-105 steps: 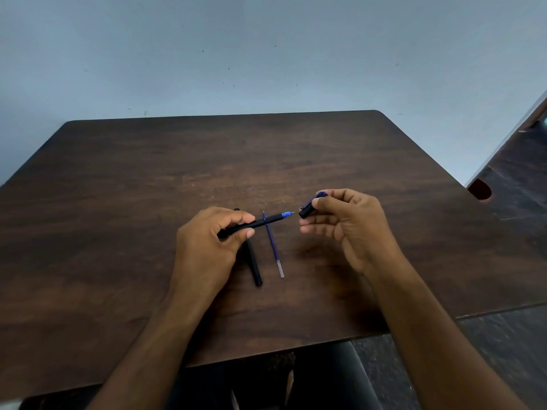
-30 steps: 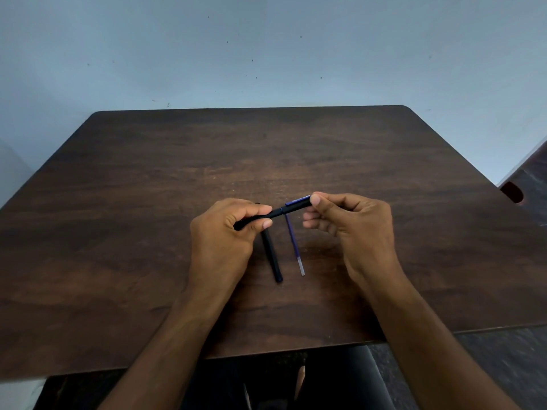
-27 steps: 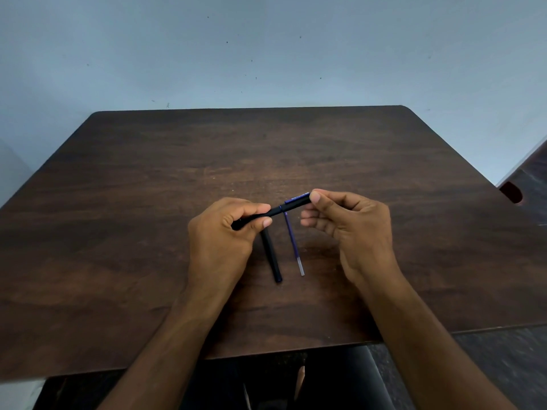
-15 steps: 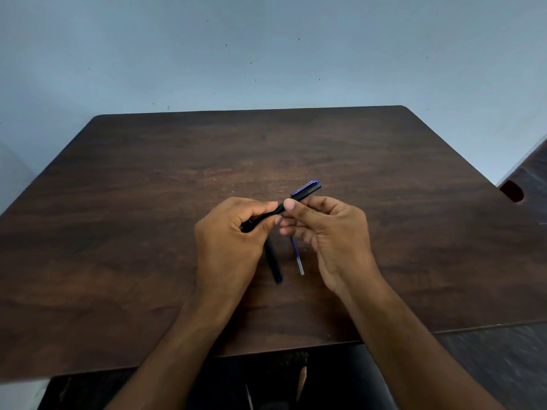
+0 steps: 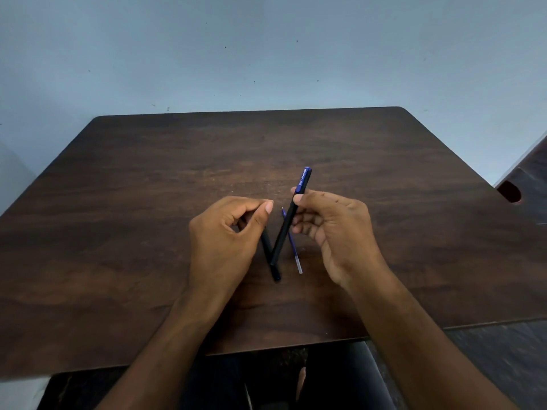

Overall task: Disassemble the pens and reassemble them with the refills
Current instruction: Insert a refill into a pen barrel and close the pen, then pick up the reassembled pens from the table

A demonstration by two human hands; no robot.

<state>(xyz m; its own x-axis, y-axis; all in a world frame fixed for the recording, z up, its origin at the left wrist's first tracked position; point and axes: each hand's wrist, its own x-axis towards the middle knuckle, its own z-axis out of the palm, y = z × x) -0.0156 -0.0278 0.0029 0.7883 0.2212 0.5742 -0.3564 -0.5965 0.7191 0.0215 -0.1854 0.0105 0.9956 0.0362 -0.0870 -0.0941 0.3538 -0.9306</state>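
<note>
A dark brown wooden desk (image 5: pixel 148 202) with rounded far corners fills most of the view from above, its grain running left to right, set against a plain pale blue-grey wall (image 5: pixel 266 54) marked with a few small dark specks. At the far right edge, part of another dark surface (image 5: pixel 527 184) shows with a reddish round hole in it, and dark flooring (image 5: pixel 488 350) lies beyond the desk's near right edge. Two bare forearms reach in from the near edge toward the middle of the desk. Lying on the desk between the hands are a black pen barrel (image 5: pixel 270 255), partly hidden behind the left hand, and just to its right a thin blue refill (image 5: pixel 291 244) with a pale, clear near end and its fine tip pointing away. The right hand (image 5: pixel 331 229) pinches a capped pen (image 5: pixel 288 220) between thumb and fingertips, holding it above the desk, tilted so its blue cap end with white lettering points up and far while its black lower end reaches down and left, crossing in front of the barrel and the refill. The left hand (image 5: pixel 228 232) hovers just left of the pen, loosely curled with thumb and forefinger nearly meeting, holding nothing that can be seen.
</note>
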